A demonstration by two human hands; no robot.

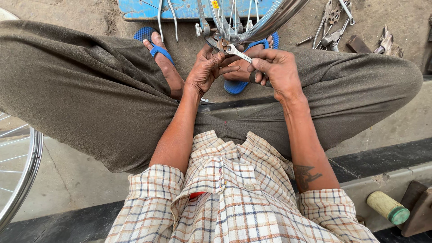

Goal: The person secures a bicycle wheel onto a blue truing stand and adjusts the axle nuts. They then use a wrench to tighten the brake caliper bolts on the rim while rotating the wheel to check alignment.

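I sit with knees apart, looking down past a checked shirt. My right hand (276, 67) grips a small metal spanner (237, 52), whose open end sits on a fitting at the bottom of a bicycle wheel rim (265, 24). My left hand (208, 67) reaches to the same spot, fingers curled around the small brake or axle part (215, 39) beside the rim. The exact part under the fingers is hidden. Both hands hover above my feet in blue sandals (155, 42).
A blue wooden board (139, 9) lies at the top under the wheel. Pliers and other metal tools (333, 22) lie on the dusty ground at upper right. Another spoked wheel (20, 171) stands at the left edge. A cylindrical handle with a green end (388, 208) lies at lower right.
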